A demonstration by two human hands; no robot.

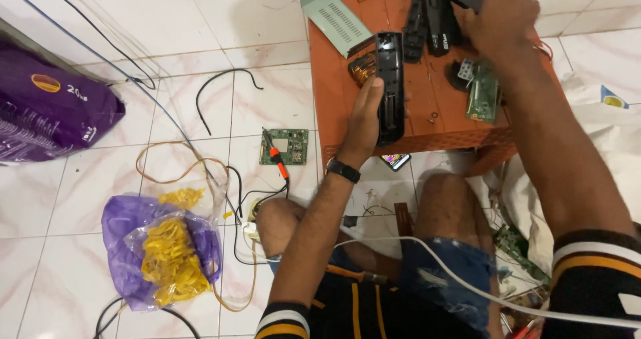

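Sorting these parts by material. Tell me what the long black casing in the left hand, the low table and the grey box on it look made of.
Long black casing: probably moulded plastic, glossy, catching highlights along its edge. Low table: orange-red with a woven-pattern rim, likely moulded plastic, though the look leaves it open. Grey box: seemingly painted sheet metal, matte, with rows of vent slots.

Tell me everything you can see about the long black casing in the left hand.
The long black casing is a narrow, glossy, plastic-looking shell, seemingly a remote control's housing, hollow side up with a raised rim. It lies lengthwise on the orange-red table, its near end at the front edge. The left hand grips its left side, thumb along the rim. A coppery coil part sits beside its far end. Whether they touch is unclear.
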